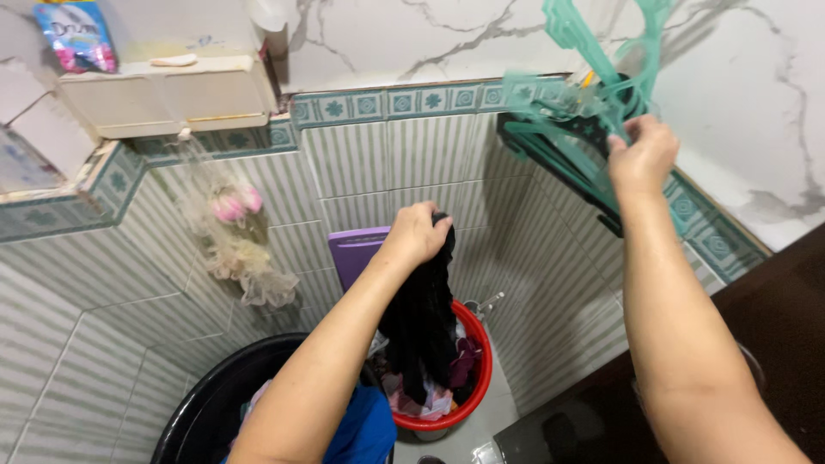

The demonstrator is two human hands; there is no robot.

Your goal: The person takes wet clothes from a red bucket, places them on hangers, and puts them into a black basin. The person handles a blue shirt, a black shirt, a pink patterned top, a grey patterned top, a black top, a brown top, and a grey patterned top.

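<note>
My left hand [414,234] is raised over a red bucket [475,391] and grips a black garment [423,331] that hangs down into it. The bucket holds several wet clothes, pink and dark red among them. My right hand [643,157] is up at the right, closed on a bunch of teal and black plastic hangers [574,116] that hang against the tiled wall. The hangers are blurred.
A large black tub [204,404] with blue cloth [368,430] sits at the lower left. A purple board [354,251] leans on the striped tile wall. A mesh bag [234,236] hangs at left below a shelf with a detergent pouch [76,36]. A dark surface [773,318] is at right.
</note>
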